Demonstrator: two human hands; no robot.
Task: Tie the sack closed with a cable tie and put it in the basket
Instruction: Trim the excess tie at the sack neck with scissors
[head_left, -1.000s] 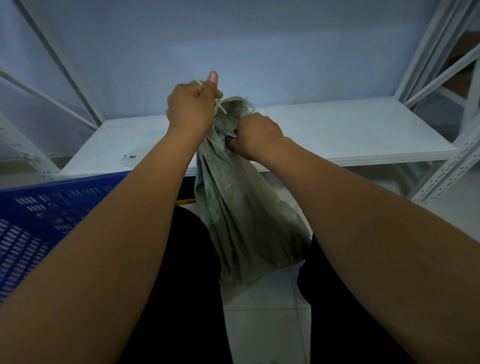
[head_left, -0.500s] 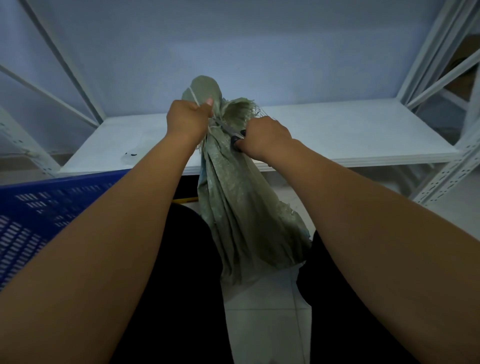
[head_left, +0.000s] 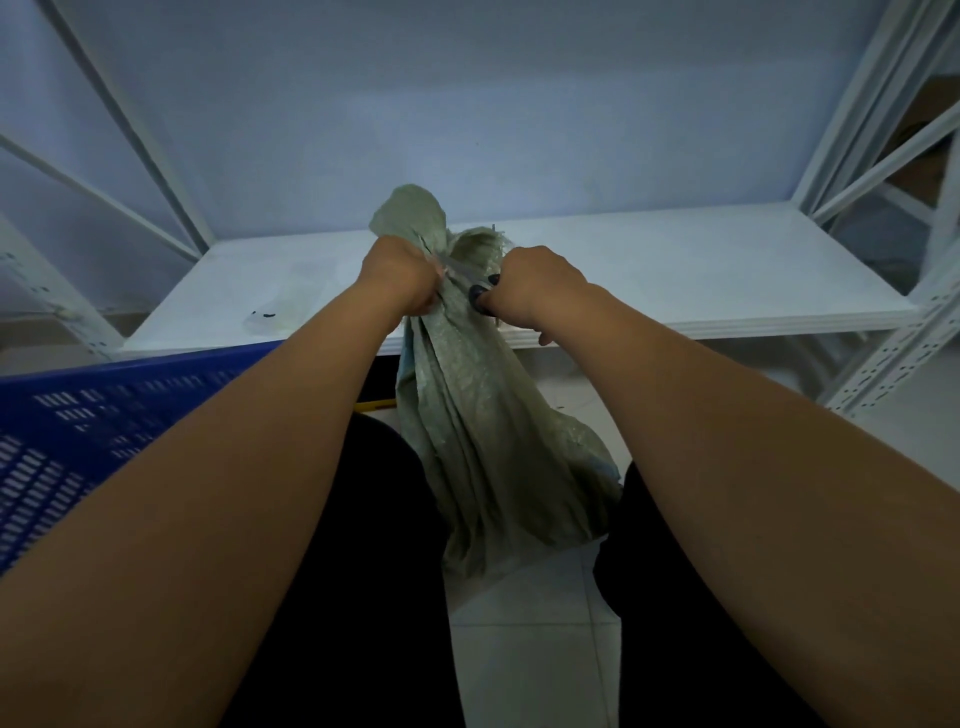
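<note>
The left hand (head_left: 397, 280) grips the gathered neck of the sack (head_left: 483, 441); the right hand (head_left: 537, 291), just beside it, is curled round dark-handled scissors (head_left: 470, 283), blades pointing at the neck between the hands; the sack hangs between the knees, before the shelf (head_left: 675, 270); the basket (head_left: 78, 415) stands apart at left.

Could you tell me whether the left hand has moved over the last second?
Yes. The left hand has sunk: it reached well above the back edge of the shelf and now sits below it, nearer the front edge.
</note>
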